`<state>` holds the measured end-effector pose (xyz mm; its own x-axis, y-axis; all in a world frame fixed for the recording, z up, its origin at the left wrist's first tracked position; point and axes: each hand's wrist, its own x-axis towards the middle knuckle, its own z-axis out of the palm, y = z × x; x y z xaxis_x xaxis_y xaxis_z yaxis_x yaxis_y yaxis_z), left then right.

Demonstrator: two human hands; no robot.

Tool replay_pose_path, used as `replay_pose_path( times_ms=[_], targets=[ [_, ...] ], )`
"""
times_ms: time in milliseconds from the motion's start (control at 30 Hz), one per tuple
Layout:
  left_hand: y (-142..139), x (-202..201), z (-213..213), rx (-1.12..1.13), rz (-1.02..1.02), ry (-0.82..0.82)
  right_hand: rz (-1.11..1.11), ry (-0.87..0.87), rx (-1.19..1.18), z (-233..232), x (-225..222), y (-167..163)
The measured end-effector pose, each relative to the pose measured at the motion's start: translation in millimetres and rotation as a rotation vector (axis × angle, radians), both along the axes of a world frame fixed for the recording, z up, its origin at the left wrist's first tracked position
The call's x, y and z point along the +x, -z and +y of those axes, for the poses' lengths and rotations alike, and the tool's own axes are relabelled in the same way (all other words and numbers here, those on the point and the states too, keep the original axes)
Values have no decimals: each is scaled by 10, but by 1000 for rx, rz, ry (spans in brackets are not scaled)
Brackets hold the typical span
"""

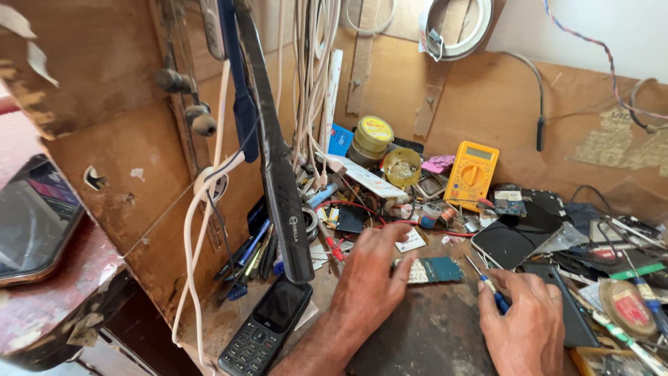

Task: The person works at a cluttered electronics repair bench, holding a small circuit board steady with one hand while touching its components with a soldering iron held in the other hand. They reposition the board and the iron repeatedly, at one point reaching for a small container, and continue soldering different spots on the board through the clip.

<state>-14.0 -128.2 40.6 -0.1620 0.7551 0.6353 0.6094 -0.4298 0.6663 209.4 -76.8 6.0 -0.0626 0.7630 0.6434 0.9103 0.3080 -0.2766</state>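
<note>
Fingers of the left hand (369,275) lie spread and flat on the bench (424,334), their tips pressing down the near end of a small blue-green circuit board (435,270) that rests on the dark worn surface toward the middle of the bench. Just right of the board, the right hand (525,320) is curled closed around a blue-handled screwdriver (489,284), whose thin shaft slants up and left so that its tip sits right beside the board's right end; whether the tip actually touches the board cannot be told. Near the front left corner of the bench lies a black keypad phone (266,326), face up, apart from both hands. Behind the board, toward the back edge, the bench is crowded: a yellow multimeter (471,174) leans near the rear wall, a yellow-lidded tin (372,139) stands to its left, and red wires (348,209) trail among small parts between them. A dark smartphone (511,240) lies flat just beyond the right hand, with a roll of tape (626,306) near the right edge. A bundle of white cables (309,76) hangs down the back wall, and a black strap (278,174) dangles over the left side of the bench.
</note>
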Motion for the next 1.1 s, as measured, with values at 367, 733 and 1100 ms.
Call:
replay_pose_path(
  times_ms=[367, 733, 1100],
  targets=[
    [-357, -456, 169, 82, -53, -188, 39, -22, 78, -1, 6, 63],
    [-570, -743, 225, -239, 211, -201, 57, -24, 53, 20, 4, 77],
    [-173, -748, 290, -306, 726, -79, 66, -1, 33, -10, -26, 31]
  ],
)
